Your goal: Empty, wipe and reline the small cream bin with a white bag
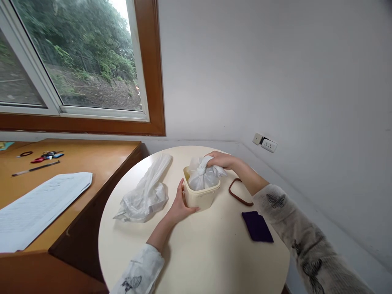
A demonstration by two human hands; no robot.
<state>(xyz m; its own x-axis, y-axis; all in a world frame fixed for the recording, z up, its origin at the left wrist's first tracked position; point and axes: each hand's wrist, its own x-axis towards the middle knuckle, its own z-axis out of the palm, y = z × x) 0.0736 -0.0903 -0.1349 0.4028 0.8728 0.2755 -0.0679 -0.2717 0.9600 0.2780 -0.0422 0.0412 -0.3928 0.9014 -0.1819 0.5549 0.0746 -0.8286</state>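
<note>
A cream-coloured square bin (pixel 202 199) stands on the round table. My left hand (pixel 180 205) grips its near left side, with the thumb along the front and the fingers up the left wall. Inside the bin sits a white plastic bag (pixel 202 179), tied in a knot and bulging. My right hand (pixel 222 159) holds the gathered top of this bag beside the knot, its fingers closed on the plastic. What the tied bag contains is hidden. Left of the bin lies a second white plastic bag (pixel 145 196), crumpled and loose.
On the round table (pixel 196 253), a brown rounded frame (pixel 240 199) and a dark purple folded cloth (pixel 257 226) lie to the right. A wooden desk (pixel 101 157) at left carries papers (pixel 45 208), a pen (pixel 36 168) and small items. Wall sockets (pixel 269 145) are behind.
</note>
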